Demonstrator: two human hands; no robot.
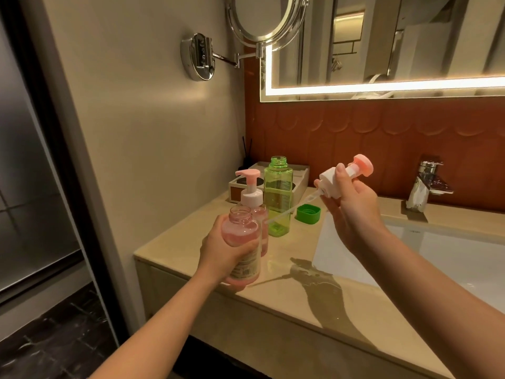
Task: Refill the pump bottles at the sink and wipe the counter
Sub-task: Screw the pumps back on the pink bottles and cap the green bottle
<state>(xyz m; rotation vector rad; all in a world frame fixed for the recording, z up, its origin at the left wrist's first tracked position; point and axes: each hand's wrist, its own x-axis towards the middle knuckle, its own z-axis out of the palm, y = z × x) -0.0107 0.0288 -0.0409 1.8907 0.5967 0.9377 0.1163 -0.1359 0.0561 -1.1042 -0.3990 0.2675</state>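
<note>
My left hand (222,250) grips an uncapped pink bottle (241,228), held tilted above the counter's left end, with pink liquid and foam inside. My right hand (347,198) holds its removed pump head (344,173), white with a pink top; the clear dip tube (289,212) slants down toward the bottle's mouth but is outside it. Behind stands a second pink pump bottle (250,194) with its pump on. An open green refill bottle (278,198) stands upright beside it, nearly empty, and its green cap (308,213) lies on the counter.
The beige counter (273,272) has a wet patch near the white sink basin (451,250). A chrome faucet (431,181) is at the back right. A tray box (299,181) and reed diffuser (247,151) sit by the wall; a swing-arm mirror (262,20) hangs above.
</note>
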